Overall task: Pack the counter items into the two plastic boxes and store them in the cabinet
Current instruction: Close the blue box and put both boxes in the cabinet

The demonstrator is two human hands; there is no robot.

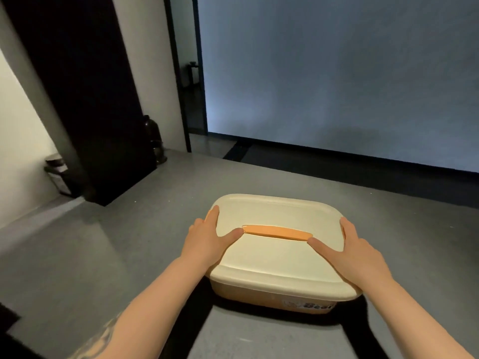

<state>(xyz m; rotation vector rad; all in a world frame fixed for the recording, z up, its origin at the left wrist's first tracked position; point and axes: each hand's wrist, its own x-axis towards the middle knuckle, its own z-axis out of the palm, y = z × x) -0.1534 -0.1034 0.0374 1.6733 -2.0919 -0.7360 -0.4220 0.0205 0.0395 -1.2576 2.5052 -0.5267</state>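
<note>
One plastic box point(280, 257) fills the lower middle of the head view. It has a closed cream lid with an orange handle point(276, 232) along the top, an orange body and a label at its near right corner. My left hand point(207, 239) grips its left side, thumb lying on the lid by the handle's left end. My right hand point(355, 252) grips the right side the same way, thumb by the handle's right end. The box casts a dark shadow on the floor below it. Its contents are hidden by the lid.
Grey floor point(103, 242) stretches around the box. A tall black panel point(85, 99) stands at the left with a dark bottle point(155, 141) at its base and a small bin point(58, 174) beside it. A doorway point(190, 73) and a wide grey wall point(337, 73) lie ahead.
</note>
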